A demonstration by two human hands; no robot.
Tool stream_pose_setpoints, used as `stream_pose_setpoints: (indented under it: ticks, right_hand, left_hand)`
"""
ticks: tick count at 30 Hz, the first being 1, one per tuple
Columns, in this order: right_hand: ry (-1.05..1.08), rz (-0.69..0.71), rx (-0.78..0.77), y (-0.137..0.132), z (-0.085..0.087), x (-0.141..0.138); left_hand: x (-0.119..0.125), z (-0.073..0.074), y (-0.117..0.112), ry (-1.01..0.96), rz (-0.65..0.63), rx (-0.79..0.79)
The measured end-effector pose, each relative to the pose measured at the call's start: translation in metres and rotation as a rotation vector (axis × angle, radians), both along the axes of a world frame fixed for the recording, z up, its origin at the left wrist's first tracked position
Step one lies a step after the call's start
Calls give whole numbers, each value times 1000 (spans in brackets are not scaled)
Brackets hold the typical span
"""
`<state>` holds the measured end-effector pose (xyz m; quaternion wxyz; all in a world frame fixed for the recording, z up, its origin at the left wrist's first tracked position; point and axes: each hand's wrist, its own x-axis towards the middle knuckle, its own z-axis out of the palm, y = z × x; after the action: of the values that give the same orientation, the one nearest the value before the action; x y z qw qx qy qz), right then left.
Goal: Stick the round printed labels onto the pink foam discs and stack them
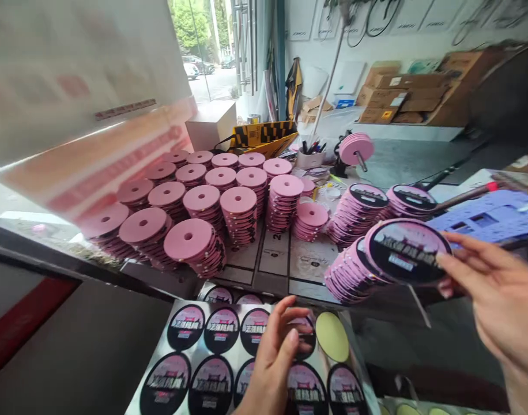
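Observation:
My right hand (475,271) pinches the edge of a pink foam disc (402,251) topped with a round black-and-pink printed sticker. The disc is held at a stack of similar labelled discs (346,279); whether it rests on them I cannot tell. Over a silver sheet of round stickers (160,349) is my left hand (283,340), fingers loosely curled and apart, holding nothing. It partly covers several stickers. A bare yellowish circle (332,336) shows on the sheet where a sticker is gone.
Many stacks of pink discs with centre holes (188,239) crowd the table's left and middle. More labelled stacks (368,199) stand behind my right hand. Beyond them are a pink spool on a spindle (355,148), a pen holder (310,155) and a purple plastic piece (489,216).

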<state>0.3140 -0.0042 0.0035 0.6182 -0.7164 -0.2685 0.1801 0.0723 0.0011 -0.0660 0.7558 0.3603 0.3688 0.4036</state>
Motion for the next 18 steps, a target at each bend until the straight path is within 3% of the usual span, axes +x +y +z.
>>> stream_pose_setpoints:
  ticks: [4,7,11,15,18]
  right_hand:
    - [203,118,-122,24,18,41]
    - [258,210,-197,29,15,39]
    - [303,170,-273,26,7,29]
    - [224,159,-335,27,1,29]
    - [-5,197,-368,29,-6,34]
  left_hand:
    - [-11,-9,10,104,1,-46]
    - [-14,-16,14,86,17,-59]
    - [-14,-23,13,18,42,-77]
    - [-15,-29,13,-45,35,-71]
    - [-16,-35,12,-67,30,-73]
